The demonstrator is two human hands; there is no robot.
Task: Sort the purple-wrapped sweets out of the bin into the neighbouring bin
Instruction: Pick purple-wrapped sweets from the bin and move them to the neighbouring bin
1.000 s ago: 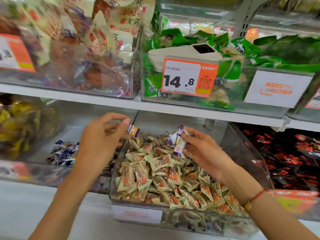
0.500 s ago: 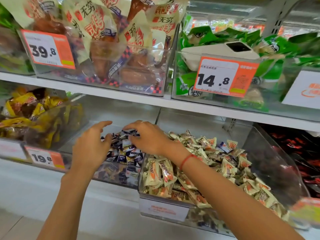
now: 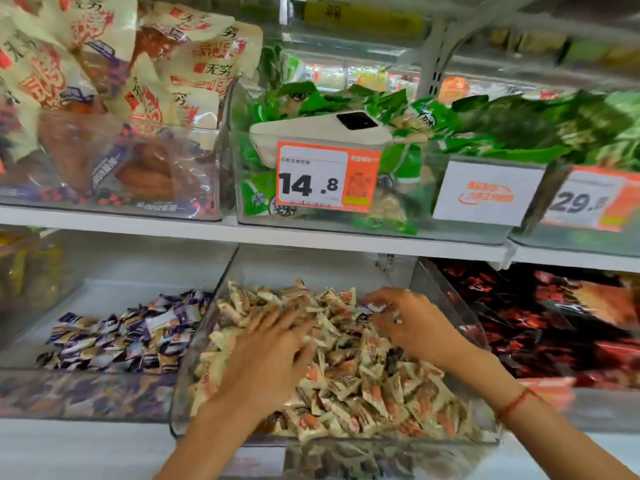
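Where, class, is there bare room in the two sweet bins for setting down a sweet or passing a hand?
The purple-sweet bin has bare floor behind and left of its pile of purple-wrapped sweets. The cream-sweet bin shows a clear strip along its back wall only; elsewhere the cream and orange sweets fill it, with the left hand and right hand on top.
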